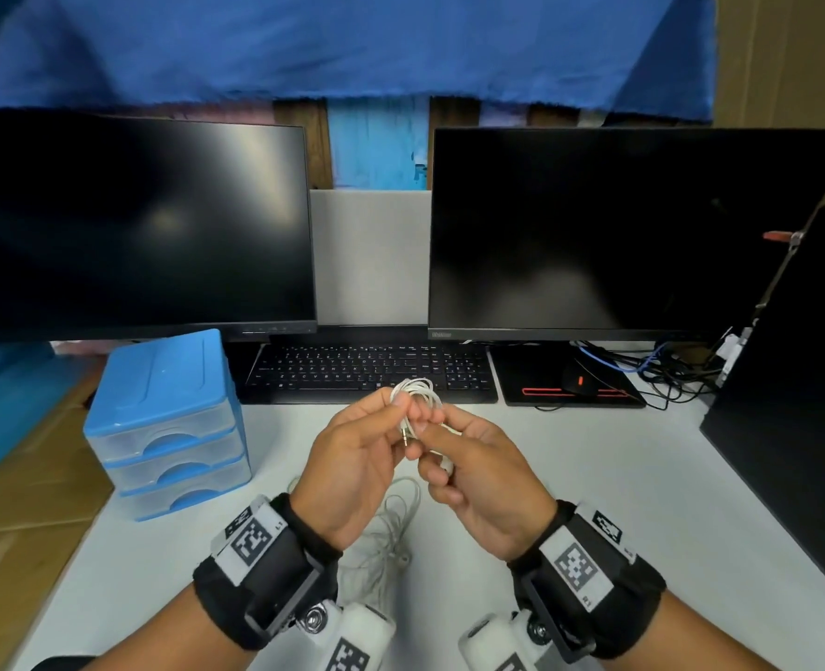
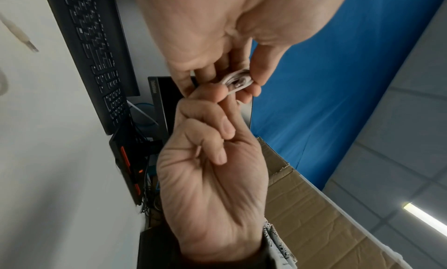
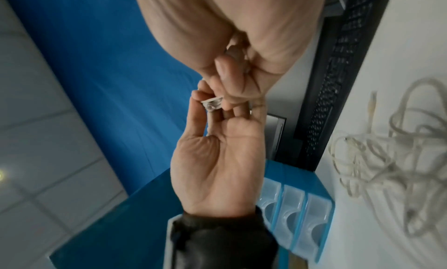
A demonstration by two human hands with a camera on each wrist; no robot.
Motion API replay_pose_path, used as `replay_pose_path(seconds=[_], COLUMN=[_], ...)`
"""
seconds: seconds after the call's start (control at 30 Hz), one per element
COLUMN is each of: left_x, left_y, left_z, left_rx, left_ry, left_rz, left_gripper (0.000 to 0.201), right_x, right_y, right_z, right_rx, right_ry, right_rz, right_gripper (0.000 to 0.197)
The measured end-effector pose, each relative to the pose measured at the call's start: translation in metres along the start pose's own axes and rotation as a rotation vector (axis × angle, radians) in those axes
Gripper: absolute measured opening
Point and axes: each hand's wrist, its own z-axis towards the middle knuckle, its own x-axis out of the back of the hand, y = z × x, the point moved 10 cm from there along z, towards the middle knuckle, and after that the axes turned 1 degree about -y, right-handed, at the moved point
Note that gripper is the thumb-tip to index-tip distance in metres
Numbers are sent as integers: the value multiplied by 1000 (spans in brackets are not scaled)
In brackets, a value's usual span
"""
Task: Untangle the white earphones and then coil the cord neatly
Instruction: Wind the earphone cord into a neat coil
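Both hands are raised over the white desk. Between them is the white earphone cord, wound into a small coil. My left hand pinches the coil between thumb and fingers, as the left wrist view shows at the coil. My right hand has its fingers curled and pinches the cord right beside the coil. A metal jack plug hangs down from the coil between the hands. A white bit shows inside the right hand's curled fingers.
A loose tangle of white cord lies on the desk under the hands, also seen as the tangle. Behind are a black keyboard, a mouse on its pad and two dark monitors. A blue drawer unit stands left, a black tower right.
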Motion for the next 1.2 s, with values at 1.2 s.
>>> replay_pose_path(seconds=[1.2], left_x=[130], left_y=[-53], left_z=[95], left_rx=[497], left_ry=[315], left_rz=[1418], left_gripper=[18], right_x=[186], right_y=[6], right_z=[84], right_rx=[-301], right_ry=[557], right_rz=[-1184], right_gripper=[16])
